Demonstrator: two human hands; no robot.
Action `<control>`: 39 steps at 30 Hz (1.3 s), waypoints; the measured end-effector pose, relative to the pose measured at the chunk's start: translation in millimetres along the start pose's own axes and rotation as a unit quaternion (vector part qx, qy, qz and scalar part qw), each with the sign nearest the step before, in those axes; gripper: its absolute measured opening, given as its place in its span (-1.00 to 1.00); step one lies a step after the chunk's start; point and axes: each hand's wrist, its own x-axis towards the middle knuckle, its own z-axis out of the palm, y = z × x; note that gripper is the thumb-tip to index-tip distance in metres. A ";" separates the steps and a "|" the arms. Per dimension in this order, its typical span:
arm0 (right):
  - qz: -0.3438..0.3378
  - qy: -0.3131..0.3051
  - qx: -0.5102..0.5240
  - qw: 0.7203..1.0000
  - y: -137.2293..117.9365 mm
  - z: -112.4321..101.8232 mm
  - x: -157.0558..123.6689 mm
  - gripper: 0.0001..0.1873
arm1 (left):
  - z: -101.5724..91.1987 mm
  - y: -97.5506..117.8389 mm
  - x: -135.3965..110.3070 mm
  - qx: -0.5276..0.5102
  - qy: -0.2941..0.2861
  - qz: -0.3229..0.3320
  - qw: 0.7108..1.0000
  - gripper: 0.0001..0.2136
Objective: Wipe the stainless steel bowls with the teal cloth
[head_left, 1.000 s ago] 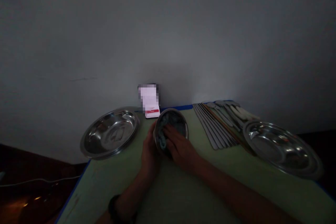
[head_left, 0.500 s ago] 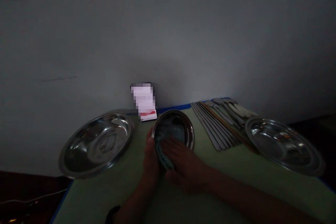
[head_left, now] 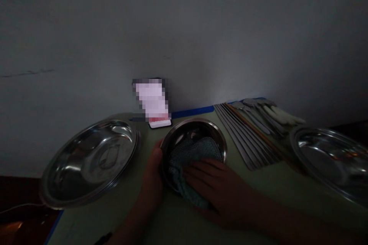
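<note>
A metal bowl sits in the middle, tilted toward me. My left hand is closed on its left side, thumb near the rim and the other fingers mostly hidden behind the wall. Inside the bowl lies a blue-green knitted cloth, part of which hangs over the near rim. My right hand presses the cloth against the inner wall, its fingers close together and pointing left.
A large metal basin stands on the left, and a second basin on the right. Between bowl and right basin lie metal chopsticks and spoons. A lit phone leans against the wall behind the green table.
The view has come closer, so the bowl looks larger and the side basins lie further out. More of the cloth shows spread inside the bowl. Both hands keep their hold.
</note>
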 end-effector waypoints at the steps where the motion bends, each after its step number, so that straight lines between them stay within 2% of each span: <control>1: -0.001 0.001 -0.002 1.000 1.1 0.2 0.2 -0.36 | -1.2 -2.8 0.2 -0.034 0.005 0.001 0.999 -0.35; 5: -0.007 0.004 -0.008 1.000 6.4 0.1 -0.4 -0.35 | -3.5 -7.4 0.5 -0.164 0.020 0.012 0.986 -0.54; 13: -0.014 0.072 -0.019 0.997 8.2 4.9 -1.4 -0.38 | 1.5 3.8 -2.8 -0.237 0.028 0.022 0.971 -0.56; 21: -0.024 0.064 -0.056 0.996 9.9 4.7 -1.6 -0.40 | 1.4 5.4 -1.3 -0.193 0.040 0.044 0.979 -0.56; 25: -0.040 0.081 -0.072 0.993 10.1 4.5 0.0 -0.44 | -2.2 2.4 4.5 -0.102 0.055 0.080 0.990 -0.60; 28: 0.015 0.104 -0.084 0.991 6.7 4.4 3.9 -0.49 | -4.0 -2.0 9.1 -0.066 0.061 0.100 0.991 -0.59; 32: 0.097 0.116 -0.089 0.984 5.1 3.5 7.5 -0.42 | -2.4 -4.9 9.4 -0.115 -0.011 0.119 0.986 -0.53; 34: 0.077 0.126 -0.076 0.986 7.4 2.4 6.2 -0.39 | -0.4 -5.3 7.4 -0.117 -0.033 0.134 0.983 -0.53; 37: -0.020 0.159 -0.023 0.987 11.2 0.5 1.9 -0.43 | 3.7 -6.2 6.0 -0.107 -0.026 0.159 0.981 -0.55; 39: -0.068 0.186 0.009 0.980 11.0 0.0 0.0 -0.52 | 6.3 -7.0 7.4 -0.117 -0.011 0.150 0.982 -0.57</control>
